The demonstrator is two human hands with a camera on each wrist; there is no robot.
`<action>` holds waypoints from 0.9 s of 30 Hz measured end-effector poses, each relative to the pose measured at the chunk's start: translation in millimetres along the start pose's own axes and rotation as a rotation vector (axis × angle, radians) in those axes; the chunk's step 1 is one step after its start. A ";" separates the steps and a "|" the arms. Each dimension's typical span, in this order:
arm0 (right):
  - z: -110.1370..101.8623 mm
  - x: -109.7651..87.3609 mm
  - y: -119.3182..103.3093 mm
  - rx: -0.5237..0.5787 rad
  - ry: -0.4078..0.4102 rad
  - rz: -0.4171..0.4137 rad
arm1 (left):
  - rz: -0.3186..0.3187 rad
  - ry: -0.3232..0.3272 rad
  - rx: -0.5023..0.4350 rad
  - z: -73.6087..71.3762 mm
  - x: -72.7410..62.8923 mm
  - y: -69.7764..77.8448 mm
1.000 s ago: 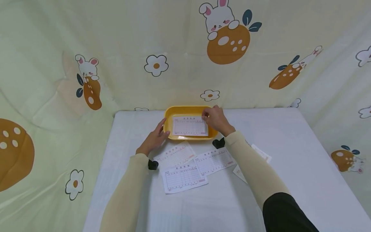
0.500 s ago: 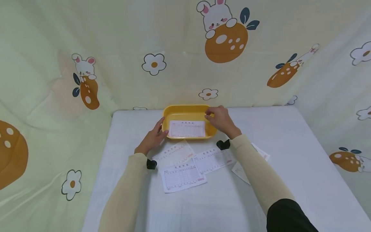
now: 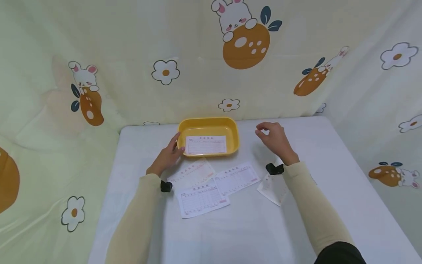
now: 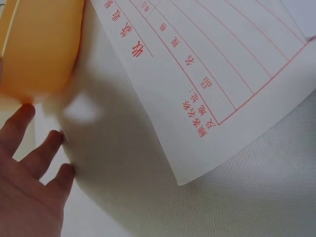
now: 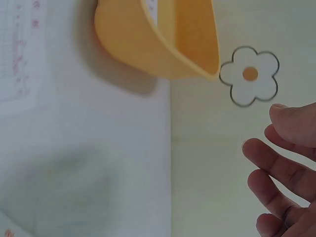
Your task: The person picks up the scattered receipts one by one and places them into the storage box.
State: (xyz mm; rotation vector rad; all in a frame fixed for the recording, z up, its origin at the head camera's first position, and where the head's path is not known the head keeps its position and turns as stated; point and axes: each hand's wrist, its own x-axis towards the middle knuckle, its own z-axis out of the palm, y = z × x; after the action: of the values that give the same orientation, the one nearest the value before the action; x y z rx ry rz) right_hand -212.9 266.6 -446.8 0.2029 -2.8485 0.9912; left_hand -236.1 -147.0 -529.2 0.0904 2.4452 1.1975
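A yellow tray (image 3: 207,128) stands near the back edge, with a printed receipt slip (image 3: 206,145) lying flat against its near side. My left hand (image 3: 167,158) rests at the tray's front left corner. Its fingers are spread, and one fingertip touches the tray wall (image 4: 44,44) in the left wrist view. To the right of the tray, my right hand (image 3: 275,141) hovers apart from it. In the right wrist view its fingers (image 5: 264,155) are loosely bent and hold nothing.
Three receipt slips overlap in front of the tray: one upper left (image 3: 191,174), one right (image 3: 236,178), one nearest (image 3: 202,201). Another slip (image 3: 273,189) lies partly under the right forearm. A patterned curtain (image 3: 194,91) hangs behind the white table (image 3: 244,227).
My right hand has let go of the slip, which dropped lower in the tray, and has moved away to the right. My left hand has stayed at the tray's corner.
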 end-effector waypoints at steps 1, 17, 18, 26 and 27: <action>-2.9 -3.2 4.1 0.003 0.008 0.000 | 0.001 0.000 0.002 -0.3 0.0 -0.1; -23.9 -44.4 58.5 -0.031 -0.106 0.133 | -0.004 0.005 0.008 1.6 -1.5 0.3; -23.5 -46.9 61.9 -0.029 -0.116 0.143 | 0.000 0.007 0.008 1.7 -1.7 0.2; -16.3 -65.5 89.0 -0.011 -0.207 0.270 | -0.022 0.007 -0.002 4.9 -1.3 2.0; -15.4 -67.0 91.0 -0.009 -0.219 0.289 | -0.024 0.006 -0.002 5.4 -1.5 2.3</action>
State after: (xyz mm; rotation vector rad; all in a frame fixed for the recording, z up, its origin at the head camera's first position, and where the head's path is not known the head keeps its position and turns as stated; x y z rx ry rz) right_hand -160.9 352.7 -500.6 -0.1133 -3.1463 1.0639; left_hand -232.9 -141.9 -529.8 0.0564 2.4438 1.1910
